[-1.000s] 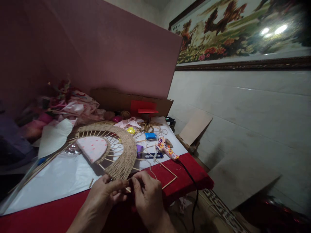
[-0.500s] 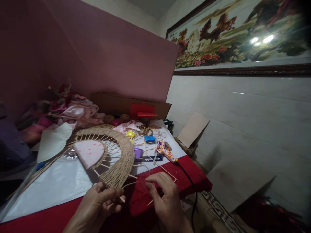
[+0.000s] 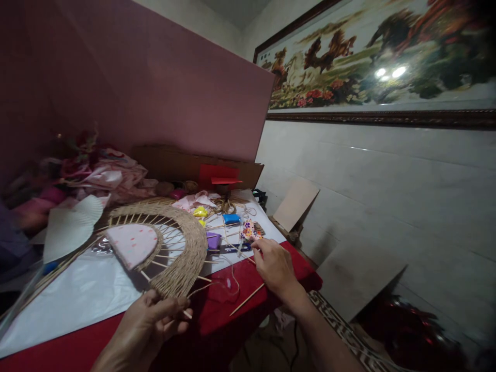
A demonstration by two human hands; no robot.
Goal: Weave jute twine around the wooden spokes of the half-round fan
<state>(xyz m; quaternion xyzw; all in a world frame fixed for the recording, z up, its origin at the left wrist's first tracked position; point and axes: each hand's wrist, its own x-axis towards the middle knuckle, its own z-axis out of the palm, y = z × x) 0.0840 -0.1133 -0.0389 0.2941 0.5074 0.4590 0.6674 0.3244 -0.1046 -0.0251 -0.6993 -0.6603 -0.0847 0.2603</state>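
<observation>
My left hand (image 3: 149, 323) is closed on the lower end of a fan-shaped piece, its thumb over a stick at the edge. This woven fan (image 3: 186, 263) has a broad twine band over thin sticks and a pink spotted half-round panel (image 3: 134, 243) in the middle. From the band near my left thumb, a loose twine end (image 3: 237, 284) curves out over the red cloth. My right hand (image 3: 275, 268) is curled over the handle of a flower-patterned hot glue gun (image 3: 251, 229), whose body shows beyond the fingers; the handle is hidden.
A purple packet (image 3: 213, 241), a blue packet (image 3: 231, 219) and a dark blue cutter (image 3: 232, 248) lie near the gun. One wooden stick (image 3: 247, 299) points over the table's front edge. White plastic (image 3: 85, 289) covers the left side. Pink fabric (image 3: 116, 173) is heaped behind.
My right hand has left the loose twine and moved up and right onto the glue gun. The twine now lies slack. My left hand keeps its hold; the view has shifted slightly right.
</observation>
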